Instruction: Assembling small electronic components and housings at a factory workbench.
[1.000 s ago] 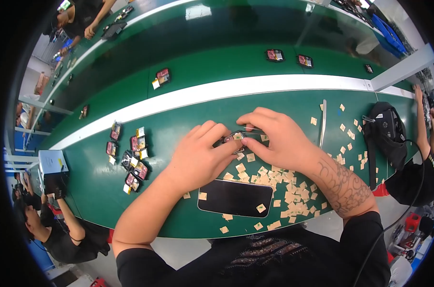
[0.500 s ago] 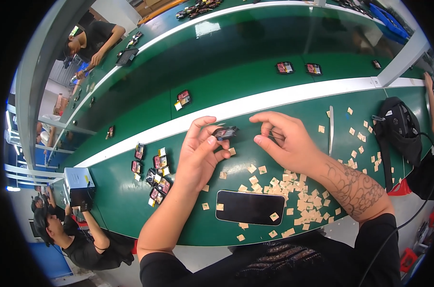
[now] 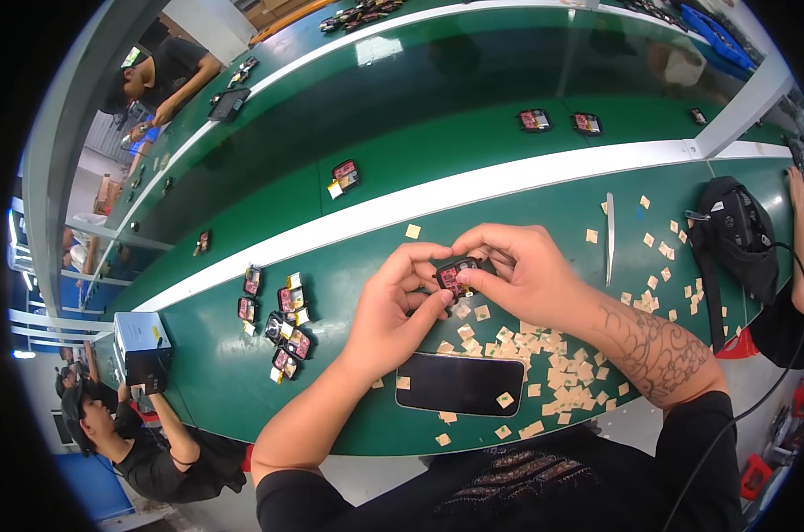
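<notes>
Small device (image 3: 451, 278), two-handed grip.
Left hand (image 3: 391, 310) and right hand (image 3: 533, 277), half-curled, pinch its edges; any print too small to read.

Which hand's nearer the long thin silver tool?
Right. The right hand is to the left of the silver tool, not touching it; the left hand is farther left, beyond the right hand.
</notes>
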`<state>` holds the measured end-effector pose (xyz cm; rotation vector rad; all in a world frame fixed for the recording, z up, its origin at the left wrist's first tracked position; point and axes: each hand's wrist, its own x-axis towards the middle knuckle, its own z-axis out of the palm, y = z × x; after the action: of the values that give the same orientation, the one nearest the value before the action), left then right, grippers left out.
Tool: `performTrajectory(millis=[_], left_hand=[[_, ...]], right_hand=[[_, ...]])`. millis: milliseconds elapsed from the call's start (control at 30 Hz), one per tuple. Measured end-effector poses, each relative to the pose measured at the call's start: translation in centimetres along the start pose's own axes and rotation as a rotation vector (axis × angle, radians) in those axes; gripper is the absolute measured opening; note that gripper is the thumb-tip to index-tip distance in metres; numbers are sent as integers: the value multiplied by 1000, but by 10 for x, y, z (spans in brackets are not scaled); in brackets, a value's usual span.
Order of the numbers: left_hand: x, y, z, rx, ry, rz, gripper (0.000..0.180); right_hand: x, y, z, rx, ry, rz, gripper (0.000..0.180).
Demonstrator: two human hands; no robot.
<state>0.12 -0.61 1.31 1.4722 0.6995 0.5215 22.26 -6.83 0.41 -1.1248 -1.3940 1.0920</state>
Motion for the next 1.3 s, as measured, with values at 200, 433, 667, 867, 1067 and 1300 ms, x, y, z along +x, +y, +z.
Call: performTrajectory(millis=[200,433,667,867,1067,1300], left_hand=[[5,1,12,214,37,48,35],[40,-3,-4,189,251,73,21],[142,14,-47,801,381,297,21],[165,-2,-81,1212,455,231,29],[139,-4,-108,1223,308,213,65],[118,28,-85,1107,222,158,60]], right_hand=[[-5,9,7,-163,12,-65,27],[-1,-2,-2,-329,199,-129,31],[1,8,-8,-344,112,-114,20],[5,24,-9,-361,100,-214,14],[4,22,-11,-340,114,-229,18],[7,19,-4,-354,121,-266,20]])
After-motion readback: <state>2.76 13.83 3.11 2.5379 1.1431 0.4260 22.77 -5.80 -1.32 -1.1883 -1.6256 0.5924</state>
